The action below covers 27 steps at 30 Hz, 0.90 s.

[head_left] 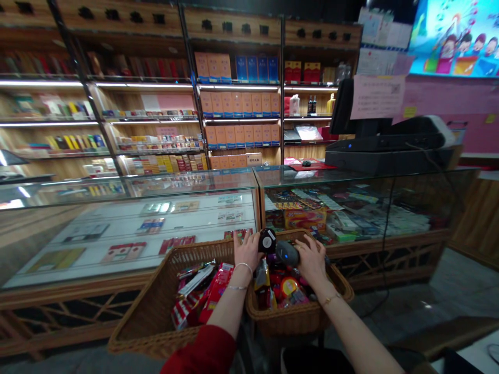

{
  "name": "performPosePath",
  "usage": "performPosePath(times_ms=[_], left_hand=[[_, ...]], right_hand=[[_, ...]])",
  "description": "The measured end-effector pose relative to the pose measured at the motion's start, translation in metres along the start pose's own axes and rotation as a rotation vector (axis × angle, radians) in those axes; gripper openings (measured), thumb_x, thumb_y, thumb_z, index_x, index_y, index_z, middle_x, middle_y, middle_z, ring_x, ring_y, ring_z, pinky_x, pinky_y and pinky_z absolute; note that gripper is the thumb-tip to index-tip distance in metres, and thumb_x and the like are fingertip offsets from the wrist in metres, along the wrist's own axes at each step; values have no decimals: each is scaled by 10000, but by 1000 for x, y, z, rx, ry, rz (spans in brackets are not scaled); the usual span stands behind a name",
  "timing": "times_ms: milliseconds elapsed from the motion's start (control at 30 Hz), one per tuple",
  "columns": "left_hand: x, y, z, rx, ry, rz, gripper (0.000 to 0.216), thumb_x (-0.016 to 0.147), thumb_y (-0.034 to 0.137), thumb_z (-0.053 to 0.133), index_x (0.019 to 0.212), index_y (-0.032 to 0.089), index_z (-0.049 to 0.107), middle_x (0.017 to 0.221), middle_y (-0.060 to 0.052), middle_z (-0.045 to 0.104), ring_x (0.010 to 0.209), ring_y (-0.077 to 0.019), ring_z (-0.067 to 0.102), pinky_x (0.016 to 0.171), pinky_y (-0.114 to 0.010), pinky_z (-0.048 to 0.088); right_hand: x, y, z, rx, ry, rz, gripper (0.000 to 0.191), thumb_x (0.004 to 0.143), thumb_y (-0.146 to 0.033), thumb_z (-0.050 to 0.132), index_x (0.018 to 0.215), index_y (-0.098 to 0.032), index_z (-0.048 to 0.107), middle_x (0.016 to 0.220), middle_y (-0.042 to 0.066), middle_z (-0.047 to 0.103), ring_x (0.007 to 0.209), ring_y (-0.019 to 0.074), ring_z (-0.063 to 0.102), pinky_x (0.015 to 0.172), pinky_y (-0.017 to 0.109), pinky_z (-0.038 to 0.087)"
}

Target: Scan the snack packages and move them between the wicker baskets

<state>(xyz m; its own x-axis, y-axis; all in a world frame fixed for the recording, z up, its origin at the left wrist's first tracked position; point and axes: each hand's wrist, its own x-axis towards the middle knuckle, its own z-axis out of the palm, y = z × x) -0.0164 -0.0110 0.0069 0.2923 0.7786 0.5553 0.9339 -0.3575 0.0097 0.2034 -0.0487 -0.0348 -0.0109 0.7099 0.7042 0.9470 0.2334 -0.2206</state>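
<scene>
My left hand [246,251] and my right hand [311,261] are both over a small round wicker basket [296,314] filled with packaged snacks. Between them is a dark handheld device [279,248] with a round black head. My left hand's fingers curl against its round end, and my right hand wraps around its grey body. Bracelets are on both wrists, and a red sleeve covers my left upper arm. A larger wicker basket [156,311] with red and white snack packets stands to the left of the small one.
A glass display counter [156,182] with cigarette packs runs across in front of the baskets. A black register and monitor [385,140] sit on its right end. Shelves of boxed goods [237,104] fill the back wall. Grey floor lies to the right.
</scene>
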Motion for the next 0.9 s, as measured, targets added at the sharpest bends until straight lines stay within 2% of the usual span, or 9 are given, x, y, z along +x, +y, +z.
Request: performPosePath(times_ms=[433,900], left_hand=[[-4,-3,-1,0,13,-92,571,763,270,699,1309,234,536,1304,-123,654,1379,-301,447,1204,-628,-30],[2,-7,-11,19,18,-234,511,795,449,660,1243,234,543,1284,-120,650,1208,-293,588,1187,-639,-11]], right_hand=[[0,1,-1,17,12,37,253,767,-129,552,932,-243,707,1194,13,715,1311,251,448,1065,456,206],[-1,1,-4,2,18,28,248,790,-128,529,920,-243,707,1180,14,721,1298,242,452,1055,440,200]])
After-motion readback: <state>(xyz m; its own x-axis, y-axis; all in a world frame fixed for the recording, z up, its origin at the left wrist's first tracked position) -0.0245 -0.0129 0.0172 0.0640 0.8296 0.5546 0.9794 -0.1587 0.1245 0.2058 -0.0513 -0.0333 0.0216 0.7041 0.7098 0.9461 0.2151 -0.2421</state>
